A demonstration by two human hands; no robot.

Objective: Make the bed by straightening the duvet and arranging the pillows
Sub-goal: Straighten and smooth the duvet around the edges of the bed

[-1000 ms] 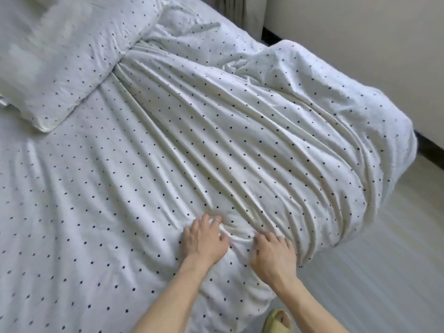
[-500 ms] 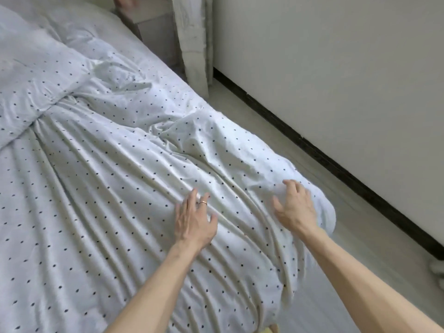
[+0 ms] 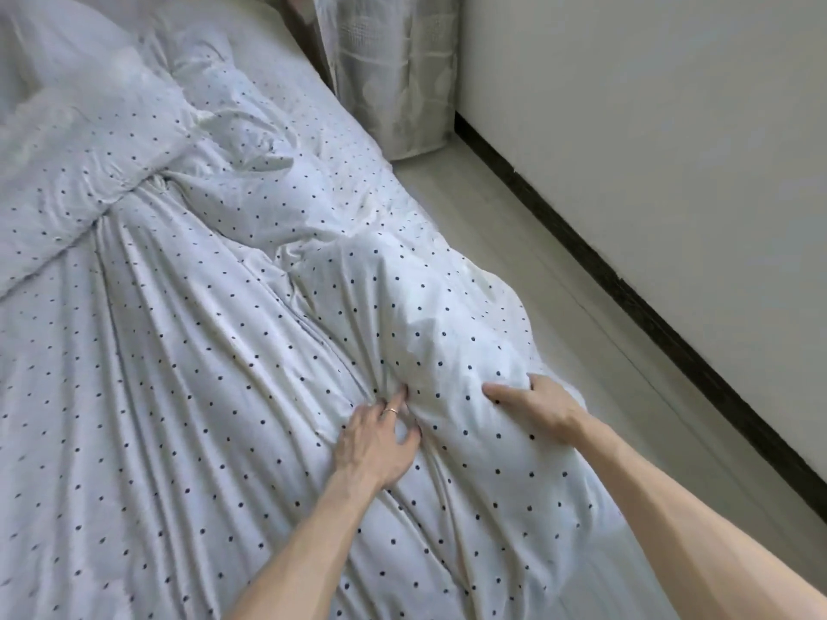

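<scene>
A white duvet (image 3: pixel 232 396) with small dark dots covers the bed, creased in long folds that run toward a bunched lump near the right edge. My left hand (image 3: pixel 380 440), with a ring, pinches a fold of the duvet at the lump's left side. My right hand (image 3: pixel 532 402) grips the lump's right side at the bed's edge, its fingers wrapped over the far side. A pillow (image 3: pixel 76 154) in the same dotted cloth lies at the upper left, partly over the duvet's top.
A pale floor strip (image 3: pixel 559 270) runs along the bed's right side, bounded by a white wall (image 3: pixel 649 127) with a dark skirting board (image 3: pixel 626 288). A patterned curtain (image 3: pixel 389 69) hangs at the far end by the bed's corner.
Both hands have moved from lying flat on the duvet to closing on its bunched lump. The view has swung right and forward along the bed's edge.
</scene>
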